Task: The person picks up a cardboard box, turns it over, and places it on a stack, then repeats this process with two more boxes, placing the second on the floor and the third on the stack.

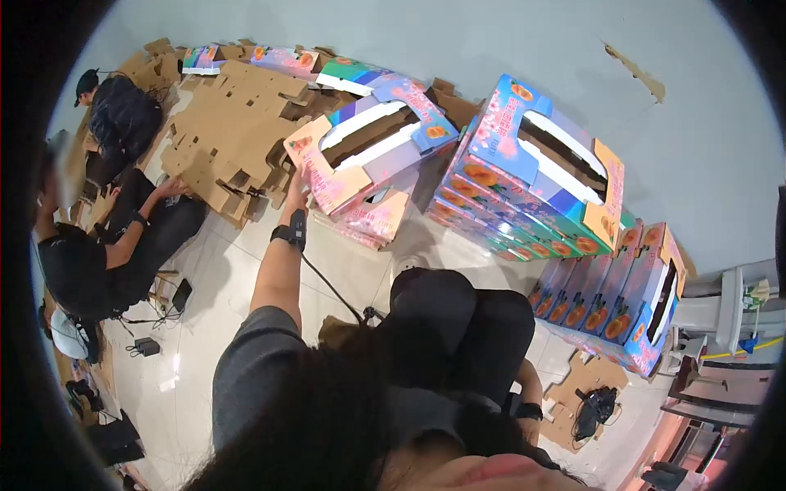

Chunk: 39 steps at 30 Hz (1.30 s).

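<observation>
My left hand (297,190) reaches forward with a black band on the wrist and grips the pink end flap of a folded printed carton (368,143), which has orange fruit pictures and a cut-out top. That carton rests on other printed pieces (372,221) on the floor. My right hand is mostly hidden low beside my dark-trousered knees (458,319); only its wrist with a black band (529,412) shows. A cable runs from the left wristband toward my body.
A stack of finished cartons (532,188) stands to the right, and a row of them (622,295) lies farther right. Flat brown cardboard blanks (221,131) are piled at the back left. Two other people (106,254) sit at the left. Black devices (146,346) and cables lie on the floor.
</observation>
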Motion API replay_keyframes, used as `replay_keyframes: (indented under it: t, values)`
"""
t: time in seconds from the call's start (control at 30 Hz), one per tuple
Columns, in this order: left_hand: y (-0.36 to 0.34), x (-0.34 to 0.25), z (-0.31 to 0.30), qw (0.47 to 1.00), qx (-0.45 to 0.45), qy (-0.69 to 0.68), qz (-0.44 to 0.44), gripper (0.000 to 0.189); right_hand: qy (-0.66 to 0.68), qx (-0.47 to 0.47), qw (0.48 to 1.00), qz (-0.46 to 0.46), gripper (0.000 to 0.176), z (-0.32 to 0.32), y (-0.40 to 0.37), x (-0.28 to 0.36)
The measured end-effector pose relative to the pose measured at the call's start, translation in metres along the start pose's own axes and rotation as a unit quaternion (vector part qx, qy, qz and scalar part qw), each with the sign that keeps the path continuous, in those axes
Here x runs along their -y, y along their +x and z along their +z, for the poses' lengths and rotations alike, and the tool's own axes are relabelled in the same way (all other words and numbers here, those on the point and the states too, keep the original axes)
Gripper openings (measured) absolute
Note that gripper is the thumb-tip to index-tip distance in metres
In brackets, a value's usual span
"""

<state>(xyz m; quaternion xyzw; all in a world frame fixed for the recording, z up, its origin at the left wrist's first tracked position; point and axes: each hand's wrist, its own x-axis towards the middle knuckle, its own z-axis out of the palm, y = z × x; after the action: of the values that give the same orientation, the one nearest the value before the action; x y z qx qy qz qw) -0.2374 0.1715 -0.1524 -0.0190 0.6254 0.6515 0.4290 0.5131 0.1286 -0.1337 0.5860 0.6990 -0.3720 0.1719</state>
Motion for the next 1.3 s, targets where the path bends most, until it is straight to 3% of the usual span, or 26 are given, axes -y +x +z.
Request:
replay_keyframes:
  t: [0.2,0.23,0.37,0.47,0.53,0.63,0.73,0.8,0.87,0.9,1.07,1.17,1.2,1.3]
  values:
    - [0.017,0.003,0.021,0.985,0.105,-0.124,0.061,0.072,-0.021,0.009,1.0,0.009,0.044,-0.005,-0.014,0.011]
    - [0.02,0.005,0.021,0.98,0.117,-0.143,0.068,0.069,-0.049,0.04,0.998,-0.022,0.043,-0.015,-0.02,0.022]
    - [-0.013,-0.012,0.036,0.99,0.039,-0.125,0.06,0.067,-0.003,0.024,1.0,-0.015,0.041,0.002,-0.01,0.001]
    - [-0.019,-0.017,0.034,0.992,0.028,-0.048,0.113,0.063,0.017,0.009,0.999,-0.028,0.042,-0.016,-0.017,0.028]
    - [-0.045,-0.032,0.039,0.994,0.046,-0.051,0.079,0.062,-0.006,0.03,1.0,0.005,0.043,-0.02,-0.018,0.035]
    - [-0.053,-0.034,0.029,0.994,0.09,-0.057,0.005,0.063,-0.021,0.014,1.0,0.011,0.045,0.006,0.004,-0.014]
    - [-0.066,-0.027,0.026,0.984,0.144,-0.1,-0.008,0.057,-0.049,0.014,0.999,-0.012,0.045,0.018,0.022,-0.041]
    - [-0.087,-0.031,0.035,0.977,0.162,-0.136,0.009,0.057,-0.03,0.014,0.998,0.055,0.048,0.006,0.017,-0.014]
    - [-0.117,-0.038,0.039,0.977,0.168,-0.13,0.016,0.052,-0.063,-0.022,0.998,-0.018,0.047,0.023,0.035,-0.043]
    - [-0.11,-0.031,0.038,0.97,0.168,-0.172,0.014,0.051,-0.054,-0.028,0.998,-0.012,0.046,0.025,0.032,-0.042]
    - [-0.132,-0.017,0.029,0.968,0.14,-0.202,0.05,0.05,0.007,-0.106,0.994,0.03,0.042,-0.011,0.005,0.024]
    - [-0.118,-0.002,0.022,0.957,0.181,-0.221,0.051,0.043,0.046,-0.152,0.987,-0.025,0.04,-0.013,0.003,0.029]
    - [-0.109,0.004,0.02,0.95,0.205,-0.229,0.047,0.041,0.047,-0.148,0.988,-0.02,0.039,-0.017,-0.001,0.034]
    - [-0.1,0.008,0.035,0.957,0.164,-0.235,0.041,0.038,0.046,-0.143,0.989,-0.001,0.035,-0.024,-0.014,0.054]
